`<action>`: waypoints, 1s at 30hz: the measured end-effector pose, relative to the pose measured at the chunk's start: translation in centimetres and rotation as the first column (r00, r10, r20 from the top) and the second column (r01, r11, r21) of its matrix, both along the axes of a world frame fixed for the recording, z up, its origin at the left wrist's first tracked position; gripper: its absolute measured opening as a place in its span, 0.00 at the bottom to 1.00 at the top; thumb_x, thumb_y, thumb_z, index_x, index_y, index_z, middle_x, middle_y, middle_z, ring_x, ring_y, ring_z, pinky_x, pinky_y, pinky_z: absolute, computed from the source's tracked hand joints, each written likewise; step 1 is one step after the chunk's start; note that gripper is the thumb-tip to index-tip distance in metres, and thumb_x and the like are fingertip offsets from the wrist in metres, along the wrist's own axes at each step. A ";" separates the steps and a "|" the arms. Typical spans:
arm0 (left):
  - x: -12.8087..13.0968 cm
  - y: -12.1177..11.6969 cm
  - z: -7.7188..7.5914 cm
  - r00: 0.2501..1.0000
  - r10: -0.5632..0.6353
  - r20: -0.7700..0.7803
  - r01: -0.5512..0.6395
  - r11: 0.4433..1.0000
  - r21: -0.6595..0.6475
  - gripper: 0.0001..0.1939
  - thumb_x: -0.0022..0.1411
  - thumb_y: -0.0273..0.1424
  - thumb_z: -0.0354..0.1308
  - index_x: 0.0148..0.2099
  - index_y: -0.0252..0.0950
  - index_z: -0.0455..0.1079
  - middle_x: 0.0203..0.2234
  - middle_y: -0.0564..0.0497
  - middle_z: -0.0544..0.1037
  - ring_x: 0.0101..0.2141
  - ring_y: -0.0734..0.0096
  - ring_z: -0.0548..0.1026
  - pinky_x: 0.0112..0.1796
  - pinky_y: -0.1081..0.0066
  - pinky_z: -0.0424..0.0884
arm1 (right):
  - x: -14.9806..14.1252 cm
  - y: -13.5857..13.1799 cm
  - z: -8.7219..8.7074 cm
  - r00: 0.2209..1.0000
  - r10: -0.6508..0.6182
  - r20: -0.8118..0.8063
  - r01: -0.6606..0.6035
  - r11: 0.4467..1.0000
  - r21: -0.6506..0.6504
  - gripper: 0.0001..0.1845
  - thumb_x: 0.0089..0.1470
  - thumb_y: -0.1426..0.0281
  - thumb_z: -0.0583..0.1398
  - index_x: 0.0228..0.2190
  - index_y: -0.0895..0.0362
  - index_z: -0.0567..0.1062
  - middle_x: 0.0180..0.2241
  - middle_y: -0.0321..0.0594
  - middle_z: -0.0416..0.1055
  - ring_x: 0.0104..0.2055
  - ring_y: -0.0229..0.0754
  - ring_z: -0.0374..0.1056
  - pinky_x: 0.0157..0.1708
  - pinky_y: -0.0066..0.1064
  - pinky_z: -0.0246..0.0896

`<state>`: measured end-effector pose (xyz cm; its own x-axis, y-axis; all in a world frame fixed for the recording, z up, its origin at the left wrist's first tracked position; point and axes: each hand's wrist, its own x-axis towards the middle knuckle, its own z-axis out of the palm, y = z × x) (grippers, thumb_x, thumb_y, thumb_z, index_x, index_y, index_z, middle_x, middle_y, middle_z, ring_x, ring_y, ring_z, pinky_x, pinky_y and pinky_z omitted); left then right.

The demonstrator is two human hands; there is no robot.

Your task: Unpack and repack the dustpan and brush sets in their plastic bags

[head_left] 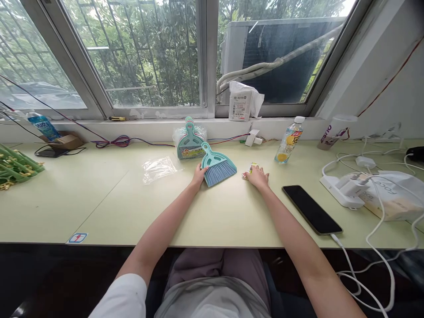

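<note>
A small mint-green dustpan and brush set [219, 168] with blue-grey bristles stands tilted on the pale table, handle pointing up and away. My left hand [199, 173] grips its left edge, thumb in front. Farther right, my right hand [258, 177] is closed over a small colourful printed card [254, 164]; most of the card is hidden under the fingers. Behind the held set, more dustpan sets [190, 143] are stacked upright against the wall, some in clear plastic. A crumpled clear plastic bag [159, 169] lies left of my left hand.
To the right are a drink bottle [289, 141], a black phone [312, 209] on a charging cable, a white power strip [341, 192] and a tissue pack [394, 194]. Green plant stems [18, 168] lie far left. A bundled wire [115, 141] runs along the wall.
</note>
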<state>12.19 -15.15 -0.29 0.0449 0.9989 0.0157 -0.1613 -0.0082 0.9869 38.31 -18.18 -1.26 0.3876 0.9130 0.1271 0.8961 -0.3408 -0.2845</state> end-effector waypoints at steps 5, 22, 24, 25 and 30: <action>0.1 0.1 -0.3 0.999 -0.032 0.008 0.032 0.999 0.023 0.17 0.55 0.32 0.60 0.48 0.36 0.68 0.47 0.44 0.75 0.49 0.58 0.72 0.51 0.62 0.67 | -0.3 -0.6 0.9 1.000 -0.004 -0.008 0.004 0.999 -0.035 0.20 0.59 0.61 0.54 0.47 0.58 0.75 0.51 0.51 0.70 0.52 0.51 0.67 0.45 0.38 0.59; 3.3 -2.7 -0.6 0.967 -0.158 0.200 0.178 0.980 -0.090 0.35 0.52 0.33 0.66 0.59 0.40 0.55 0.52 0.43 0.71 0.48 0.59 0.74 0.46 0.59 0.73 | -7.6 -3.8 2.3 0.946 0.294 -0.134 -0.259 0.938 0.231 0.32 0.64 0.53 0.42 0.55 0.58 0.70 0.62 0.49 0.60 0.64 0.53 0.54 0.64 0.51 0.34; 3.7 -3.3 -0.6 0.964 -0.184 0.193 0.200 0.977 -0.069 0.37 0.52 0.35 0.66 0.60 0.42 0.54 0.51 0.44 0.72 0.46 0.60 0.75 0.47 0.58 0.73 | -9.2 -4.3 1.9 0.910 0.382 -0.161 -0.365 0.923 0.123 0.37 0.64 0.52 0.39 0.63 0.64 0.56 0.67 0.52 0.46 0.69 0.55 0.39 0.64 0.56 0.26; 3.8 -3.4 -0.5 0.965 -0.188 0.184 0.202 0.978 -0.060 0.37 0.52 0.35 0.66 0.61 0.42 0.54 0.50 0.45 0.72 0.46 0.60 0.75 0.47 0.57 0.73 | -9.8 -4.5 1.8 0.898 0.399 -0.183 -0.390 0.917 0.086 0.39 0.64 0.51 0.38 0.65 0.66 0.50 0.68 0.52 0.40 0.70 0.56 0.32 0.64 0.58 0.24; 3.4 -3.4 0.1 0.976 -0.165 0.141 0.171 0.985 -0.037 0.36 0.51 0.32 0.65 0.61 0.41 0.56 0.49 0.44 0.72 0.45 0.57 0.74 0.44 0.55 0.74 | -10.1 -4.8 1.9 0.894 0.387 -0.225 -0.395 0.919 0.010 0.41 0.63 0.49 0.34 0.66 0.64 0.43 0.69 0.49 0.33 0.71 0.50 0.25 0.64 0.56 0.23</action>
<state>15.57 -18.57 -0.19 0.2130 0.9769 -0.0147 -0.2898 0.0776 0.9540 28.24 -23.02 0.63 0.0125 0.9989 0.0455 0.8759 0.0110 -0.4824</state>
